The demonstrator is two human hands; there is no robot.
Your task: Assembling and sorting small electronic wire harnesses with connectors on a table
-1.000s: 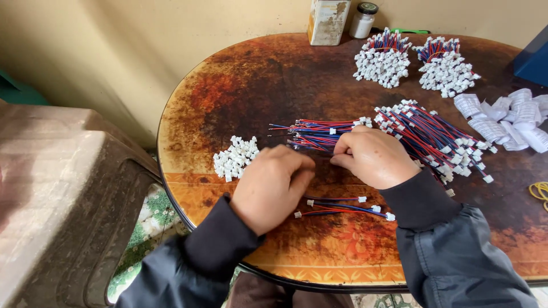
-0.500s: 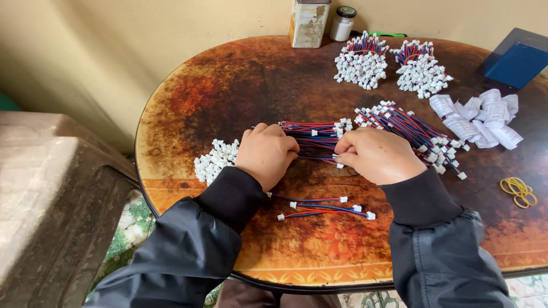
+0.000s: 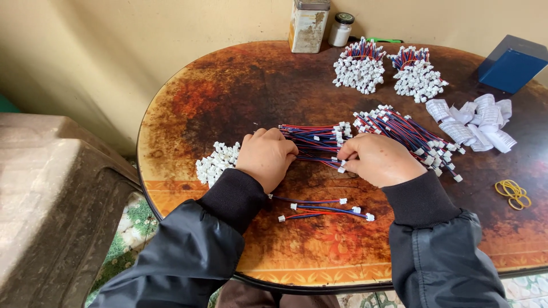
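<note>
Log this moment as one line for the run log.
left hand: gripping wire bundle | right hand: pinching bundle's white connectors | loose wires: near table edge

Red, blue and white on mottled brown

The wires (image 3: 311,140) are red and blue with white plugs; the table (image 3: 228,97) is blotchy rust-orange and dark brown with a yellow patterned border. Sleeves (image 3: 188,251) are black. The box (image 3: 511,63) is blue, the bands (image 3: 514,194) yellow, the paper slips (image 3: 474,120) white, the tin (image 3: 308,25) cream and rust-stained.
</note>
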